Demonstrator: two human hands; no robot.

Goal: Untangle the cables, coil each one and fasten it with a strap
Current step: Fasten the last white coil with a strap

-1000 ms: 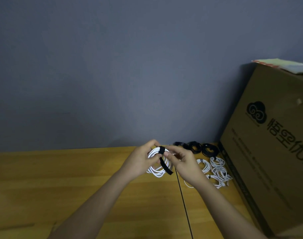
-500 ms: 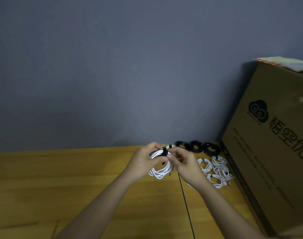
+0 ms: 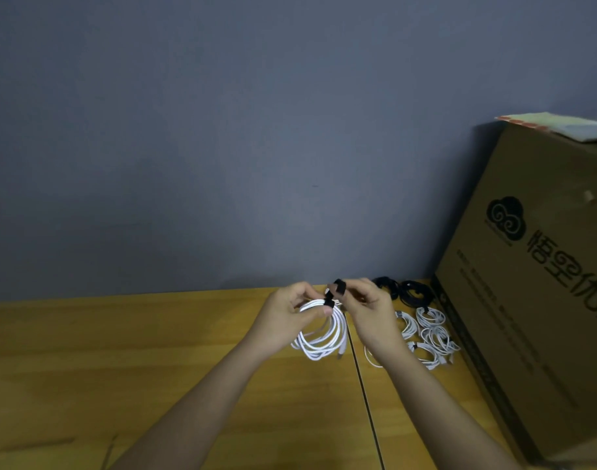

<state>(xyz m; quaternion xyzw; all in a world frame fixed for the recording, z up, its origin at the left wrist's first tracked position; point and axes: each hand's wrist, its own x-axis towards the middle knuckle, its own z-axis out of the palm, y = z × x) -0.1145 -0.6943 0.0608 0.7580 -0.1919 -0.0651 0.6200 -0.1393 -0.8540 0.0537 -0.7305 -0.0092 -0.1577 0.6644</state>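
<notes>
My left hand (image 3: 287,317) grips the top of a coiled white cable (image 3: 321,344) that hangs just above the wooden table (image 3: 120,351). A black strap (image 3: 334,295) runs around the coil's top. My right hand (image 3: 365,307) pinches the strap's free end and holds it up above the coil. To the right lie several white coiled cables (image 3: 429,334) bound with straps, and behind them several black coiled cables (image 3: 402,291).
A large cardboard box (image 3: 534,300) with printed characters stands at the right, close to the coiled cables. A grey wall rises behind the table. A dark seam (image 3: 365,401) crosses the tabletop below my hands.
The strap's free end, hanging down across the coil a second ago, has been brought up and over the top by my right hand. The coil stayed in my left hand.
</notes>
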